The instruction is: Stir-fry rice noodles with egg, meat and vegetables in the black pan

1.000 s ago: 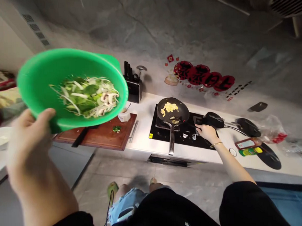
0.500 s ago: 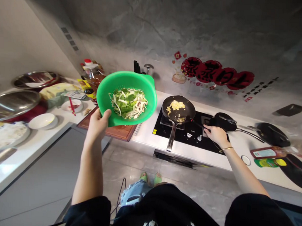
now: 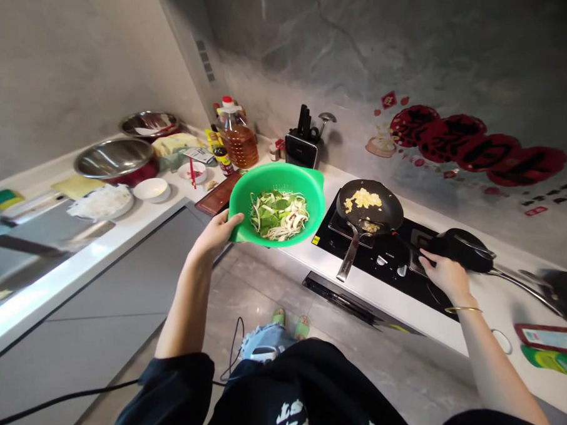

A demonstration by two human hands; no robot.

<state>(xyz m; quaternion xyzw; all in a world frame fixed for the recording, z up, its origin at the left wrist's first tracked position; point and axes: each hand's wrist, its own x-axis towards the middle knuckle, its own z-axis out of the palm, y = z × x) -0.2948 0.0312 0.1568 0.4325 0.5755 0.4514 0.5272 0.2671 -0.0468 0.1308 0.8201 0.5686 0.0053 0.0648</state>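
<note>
My left hand (image 3: pixel 216 231) grips the near-left rim of a green plastic colander (image 3: pixel 315 198), thumb over the edge. Held in the air and tilted a little toward me, it contains leafy greens (image 3: pixel 272 208), bean sprouts and sliced mushrooms (image 3: pixel 296 222). Over the hob, my right hand (image 3: pixel 446 274) is closed on the dark handle of a spatula (image 3: pixel 402 240). Its blade end rests in the frying pan (image 3: pixel 392 209), mostly hard to make out. Yellow scrambled egg (image 3: pixel 365 199) lies in that pan, whose metal handle (image 3: pixel 349 256) points toward me.
A black lidded pan (image 3: pixel 463 248) stands right of the frying pan on the black hob (image 3: pixel 370 259). Behind the colander are an oil jug (image 3: pixel 238 142) and knife block (image 3: pixel 302 149). Steel basins (image 3: pixel 114 158), a white bowl (image 3: pixel 152 190) and the sink (image 3: pixel 27 264) are left.
The view has turned left, so everything sits farther right and more of the left counter shows. Both hands keep their holds; the colander stays raised left of the pan.
</note>
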